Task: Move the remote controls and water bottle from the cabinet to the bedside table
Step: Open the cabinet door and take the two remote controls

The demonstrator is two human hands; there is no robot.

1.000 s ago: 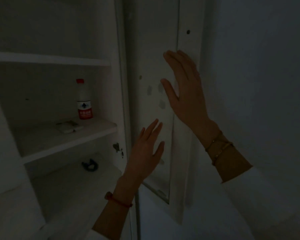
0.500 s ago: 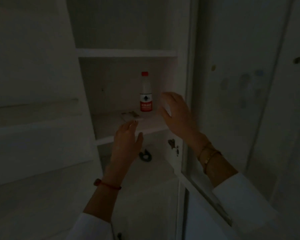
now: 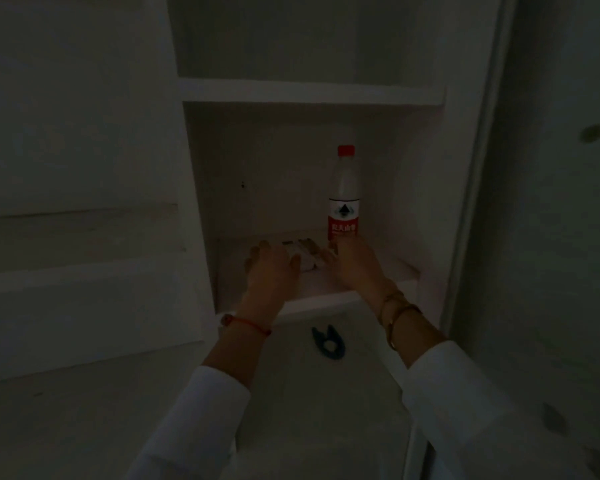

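A water bottle [image 3: 343, 195] with a red cap and red label stands upright at the back of the white cabinet's middle shelf [image 3: 326, 299]. In front of it lie white remote controls [image 3: 303, 252], partly hidden by both hands. My left hand [image 3: 272, 268] rests palm down on their left end, fingers spread. My right hand [image 3: 352, 263] lies palm down on their right end, its fingertips close to the bottle's base. The dim light hides whether either hand grips a remote.
A small dark blue ring-shaped object [image 3: 328, 342] lies on the lower shelf below the hands. The open cabinet door [image 3: 551, 237] stands at the right. Another shelf [image 3: 309, 91] sits above, and a white panel [image 3: 77, 168] flanks the left.
Both hands left the cabinet door and reached into the middle shelf, landing on the remote controls. The view has turned to face the shelves and moved closer.
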